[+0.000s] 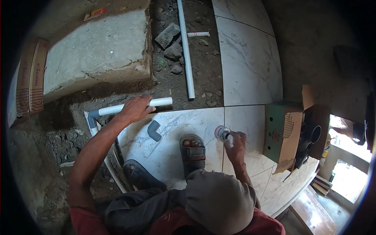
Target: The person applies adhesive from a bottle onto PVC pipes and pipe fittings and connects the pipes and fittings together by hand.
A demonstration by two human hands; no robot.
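My left hand (135,109) is closed over a white PVC pipe (162,102), near its free right end. That pipe's other end sits in a grey elbow fitting (93,114), which joins it to another white pipe along the floor's left edge. A loose grey elbow (154,131) lies on the marbled tile between the pipe and my feet. On the right, my right hand (236,145) is closed on a whitish applicator (230,139) at the mouth of a small can (221,132) with a red and white label. Whether the applicator's tip is inside the can is hard to see.
A long white pipe (185,51) and a short pipe piece (198,34) lie on the dirt strip with broken stones (168,36). A concrete block (98,47) stands at the upper left. An open cardboard box (289,135) holding black fittings (312,134) stands right.
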